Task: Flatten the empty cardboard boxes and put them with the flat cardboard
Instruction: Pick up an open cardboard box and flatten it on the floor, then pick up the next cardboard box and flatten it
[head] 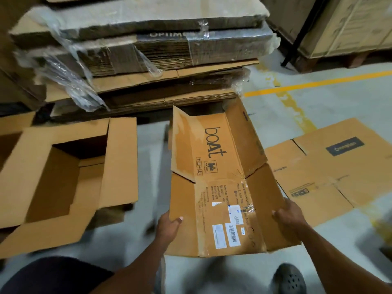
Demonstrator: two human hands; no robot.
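I hold a brown cardboard box printed "boAt" [214,166] in front of me, collapsed almost flat with its flaps spread. My left hand [168,224] grips its near left edge, thumb on top. My right hand [289,214] grips its near right flap. An open, upright cardboard box [63,172] stands on the floor to the left, its flaps splayed outward. A flattened "Crompton" box [331,166] lies on the floor to the right. Behind, a tall stack of flat cardboard [148,52] sits partly wrapped in torn clear plastic.
Grey concrete floor with a yellow painted line [318,82] at the right. A pallet with tall cartons [350,28] stands at the back right beside a black post. My dark shoe [289,279] is below the held box. More cardboard edges show at far left.
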